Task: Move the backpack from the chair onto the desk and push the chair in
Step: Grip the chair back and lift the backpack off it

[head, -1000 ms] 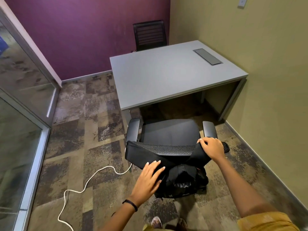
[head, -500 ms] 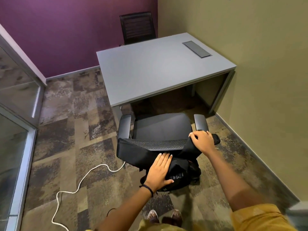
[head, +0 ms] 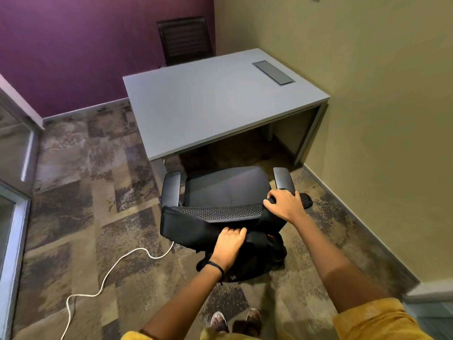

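Observation:
A black office chair [head: 225, 187] stands just in front of the grey desk [head: 208, 104], its seat bare and its mesh backrest towards me. The black backpack [head: 259, 256] hangs behind the backrest, with its straps looped over the top of it. My left hand [head: 229, 244] lies on the top of the backpack with its fingers curled into the fabric. At the backrest's right corner, my right hand [head: 284, 207] is closed over the strap. The lower part of the backpack is hidden by my left arm.
A white cable [head: 117, 266] snakes over the carpet left of the chair. A second dark chair [head: 185, 40] stands behind the desk against the purple wall. A glass partition [head: 14, 192] runs along the left, a wall close on the right. My shoes [head: 235, 322] are right behind the chair.
My left hand came down from above the backrest onto the backpack's top and curled its fingers there. My right hand stayed at the backrest's right corner.

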Available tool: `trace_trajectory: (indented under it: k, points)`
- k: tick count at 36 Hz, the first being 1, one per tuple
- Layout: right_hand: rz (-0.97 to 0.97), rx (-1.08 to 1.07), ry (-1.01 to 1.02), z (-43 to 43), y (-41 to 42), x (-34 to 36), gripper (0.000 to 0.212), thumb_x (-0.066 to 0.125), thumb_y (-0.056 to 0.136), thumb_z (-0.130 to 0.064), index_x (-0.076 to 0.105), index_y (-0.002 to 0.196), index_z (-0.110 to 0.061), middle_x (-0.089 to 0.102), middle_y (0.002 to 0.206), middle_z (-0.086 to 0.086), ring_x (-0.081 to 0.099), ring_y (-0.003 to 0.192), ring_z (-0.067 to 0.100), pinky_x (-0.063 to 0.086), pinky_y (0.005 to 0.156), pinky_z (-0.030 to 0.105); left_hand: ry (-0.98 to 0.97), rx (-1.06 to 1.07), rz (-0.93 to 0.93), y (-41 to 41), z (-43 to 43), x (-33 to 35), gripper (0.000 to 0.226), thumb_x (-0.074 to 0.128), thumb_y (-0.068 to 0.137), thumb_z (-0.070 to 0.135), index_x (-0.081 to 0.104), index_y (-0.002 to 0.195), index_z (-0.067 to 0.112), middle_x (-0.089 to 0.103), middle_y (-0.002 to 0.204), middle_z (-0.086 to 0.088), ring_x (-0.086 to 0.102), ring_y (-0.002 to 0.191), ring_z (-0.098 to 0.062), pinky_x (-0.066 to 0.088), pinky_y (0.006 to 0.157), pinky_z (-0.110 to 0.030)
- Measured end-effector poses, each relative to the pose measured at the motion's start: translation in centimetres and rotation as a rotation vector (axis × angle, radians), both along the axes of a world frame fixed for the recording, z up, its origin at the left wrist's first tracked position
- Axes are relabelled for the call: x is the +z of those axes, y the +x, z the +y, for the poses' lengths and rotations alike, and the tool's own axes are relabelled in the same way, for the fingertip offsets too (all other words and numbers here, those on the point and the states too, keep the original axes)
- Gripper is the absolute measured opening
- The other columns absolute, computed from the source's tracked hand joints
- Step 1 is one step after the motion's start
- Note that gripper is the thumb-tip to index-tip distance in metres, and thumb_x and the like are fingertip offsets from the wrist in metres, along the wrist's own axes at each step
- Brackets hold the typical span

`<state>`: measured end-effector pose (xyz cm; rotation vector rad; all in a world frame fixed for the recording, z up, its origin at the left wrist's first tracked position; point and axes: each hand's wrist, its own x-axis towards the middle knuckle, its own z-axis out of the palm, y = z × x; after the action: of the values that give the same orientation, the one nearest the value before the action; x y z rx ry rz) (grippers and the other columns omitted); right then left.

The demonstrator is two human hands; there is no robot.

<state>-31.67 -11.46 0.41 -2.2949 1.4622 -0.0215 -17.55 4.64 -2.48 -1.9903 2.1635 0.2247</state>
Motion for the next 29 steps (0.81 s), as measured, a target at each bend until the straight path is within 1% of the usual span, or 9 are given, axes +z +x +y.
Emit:
trace_trajectory:
  k: [2,3,4,6,8,13,19,26,29]
  points:
    - [0.013,0.012,-0.001,-0.2,0.0,0.4,0.029,0.045,0.087,-0.043,0.059,0.097,-0.019,0.064,0.115,0.001,0.053,0.112,0.024,0.022,0.108,0.058,-0.018,0.004,0.014,0.0,0.3,0.8,0.028,0.078,0.062,0.035,0.072,0.085,0.022,0.071,0.064,0.008,0.067,0.061,-0.001,0.050,0.063,-0.012]
    - [0.019,0.019,-0.003,-0.4,-0.1,0.6,0.029,0.045,0.088,-0.042,0.059,0.098,-0.019,0.064,0.116,0.001,0.053,0.112,0.024,0.023,0.107,0.058,-0.018,0.009,0.040,-0.1,0.4,1.0,0.027,0.080,0.061,0.033,0.072,0.083,0.021,0.070,0.063,0.007,0.067,0.061,-0.002,0.050,0.061,-0.014]
    - [0.023,0.024,-0.007,-0.5,-0.2,0.7,0.029,0.045,0.088,-0.042,0.059,0.098,-0.019,0.063,0.116,0.002,0.054,0.111,0.025,0.024,0.107,0.057,-0.013,0.008,0.084,-0.1,0.4,0.9,0.023,0.074,0.071,0.028,0.069,0.092,0.019,0.072,0.074,0.003,0.068,0.071,-0.009,0.051,0.069,-0.020]
    - [0.032,0.029,-0.016,-0.8,-0.4,0.8,0.030,0.045,0.089,-0.042,0.060,0.099,-0.018,0.063,0.116,0.003,0.055,0.110,0.025,0.027,0.106,0.056,0.001,0.023,0.154,-0.2,0.3,0.9,0.026,0.047,0.091,0.016,0.056,0.115,0.011,0.068,0.104,-0.006,0.063,0.097,-0.025,0.044,0.087,-0.033]
    - [0.037,0.026,-0.029,-1.1,-0.7,0.8,0.031,0.044,0.089,-0.042,0.061,0.100,-0.018,0.062,0.117,0.004,0.055,0.109,0.025,0.029,0.105,0.055,-0.043,0.022,0.202,-0.3,0.1,1.0,0.029,0.037,0.095,0.014,0.050,0.121,0.010,0.064,0.114,-0.009,0.059,0.104,-0.029,0.041,0.092,-0.037]
    - [0.048,-0.027,-0.044,-2.0,-1.4,0.9,0.032,0.042,0.091,-0.036,0.061,0.105,-0.016,0.060,0.121,0.006,0.054,0.111,0.028,0.031,0.104,0.055,-0.083,0.010,0.328,-0.7,0.2,1.9,0.028,0.039,0.094,0.016,0.056,0.116,0.013,0.066,0.110,-0.007,0.060,0.103,-0.028,0.044,0.091,-0.040]
    - [0.009,-0.098,-0.062,-2.6,-3.0,0.7,0.029,0.034,0.096,-0.025,0.059,0.103,-0.013,0.061,0.118,0.008,0.053,0.111,0.027,0.021,0.109,0.059,-0.133,-0.043,0.496,-1.5,-0.1,3.6,0.027,0.045,0.090,0.020,0.061,0.111,0.013,0.069,0.104,-0.007,0.062,0.099,-0.030,0.046,0.082,-0.044]
    - [0.052,-0.204,-0.061,-2.8,-4.1,1.3,0.032,0.030,0.098,-0.024,0.059,0.103,-0.012,0.062,0.119,0.009,0.053,0.114,0.027,0.014,0.112,0.061,-0.110,-0.127,0.569,-3.2,-0.5,4.8,0.026,0.044,0.091,0.028,0.061,0.106,0.015,0.069,0.101,-0.006,0.063,0.096,-0.030,0.047,0.077,-0.044]
    - [0.053,-0.272,-0.072,-3.0,-5.3,1.7,0.030,0.031,0.098,-0.025,0.058,0.103,-0.013,0.063,0.116,0.010,0.055,0.112,0.027,0.018,0.111,0.059,-0.094,-0.170,0.611,-4.3,-0.5,4.8,0.026,0.043,0.092,0.030,0.061,0.106,0.017,0.069,0.103,-0.005,0.062,0.098,-0.026,0.046,0.078,-0.043]
